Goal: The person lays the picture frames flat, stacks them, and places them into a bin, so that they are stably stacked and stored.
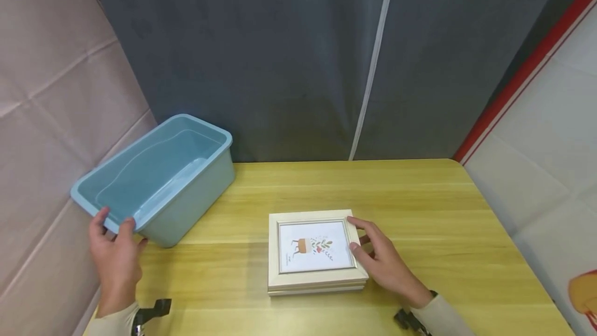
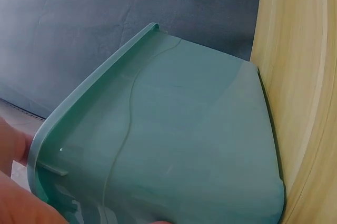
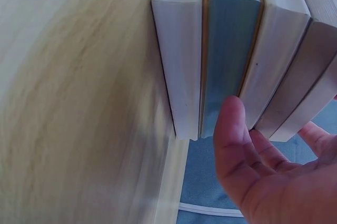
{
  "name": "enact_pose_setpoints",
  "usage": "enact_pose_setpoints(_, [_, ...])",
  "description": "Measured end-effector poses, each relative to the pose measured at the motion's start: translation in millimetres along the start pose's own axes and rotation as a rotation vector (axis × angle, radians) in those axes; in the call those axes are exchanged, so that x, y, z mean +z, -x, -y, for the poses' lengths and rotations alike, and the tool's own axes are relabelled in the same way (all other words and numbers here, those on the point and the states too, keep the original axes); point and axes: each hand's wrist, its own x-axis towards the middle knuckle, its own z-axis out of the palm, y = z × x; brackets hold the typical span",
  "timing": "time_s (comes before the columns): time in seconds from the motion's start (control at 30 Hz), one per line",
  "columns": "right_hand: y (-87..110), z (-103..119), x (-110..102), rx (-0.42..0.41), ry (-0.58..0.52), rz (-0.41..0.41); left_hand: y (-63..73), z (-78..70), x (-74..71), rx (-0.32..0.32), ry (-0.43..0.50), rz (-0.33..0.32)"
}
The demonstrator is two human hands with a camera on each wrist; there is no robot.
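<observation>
A light blue plastic bin (image 1: 200, 196) stands at the left of the table, with nothing visible in it. My left hand (image 1: 114, 255) grips its near rim, with fingertips over the edge; in the left wrist view the fingers (image 2: 21, 197) wrap the rim of the bin (image 2: 200, 129). A stack of picture frames (image 1: 356, 274) lies flat near the table's middle, the top one cream with a flower-pot print. My right hand (image 1: 384, 261) touches the stack's right side with loosely bent fingers. Seen from the side, the stack holds white, greyish and one blue frame (image 3: 229, 50).
The yellow wood-grain table (image 1: 420, 211) meets a dark grey curtain (image 1: 289, 66) at its back edge. A pinkish cloth wall (image 1: 46, 118) borders the bin's left. White cloth with a red band (image 1: 527, 66) hangs along the right side.
</observation>
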Motion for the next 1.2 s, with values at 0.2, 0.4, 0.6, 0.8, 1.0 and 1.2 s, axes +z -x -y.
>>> enact_pose_setpoints(0.2, [-1.2,-2,1,-0.005,-0.004,-0.005,3.5,0.4,1.9,-0.005,-0.017,0.02])
enact_pose_setpoints(0.4, [-1.9,-3,2,-0.015,-0.003,-0.012,14.5,2.8,9.1,0.024,-0.029,0.047])
enact_pose_setpoints(0.6, [-2.7,-5,2,-0.023,0.0,-0.021,29.6,7.0,20.1,0.057,-0.01,0.11])
enact_pose_setpoints(0.8, [-3.7,-5,2,-0.022,-0.003,-0.02,40.5,10.1,29.5,0.074,0.004,0.183])
enact_pose_setpoints(1.0, [-4.2,-5,2,-0.015,0.001,-0.027,54.0,12.6,37.3,0.114,-0.031,0.242])
enact_pose_setpoints(1.2, [-3.2,-5,2,-0.016,-0.002,-0.035,66.9,15.3,43.6,0.147,-0.043,0.274])
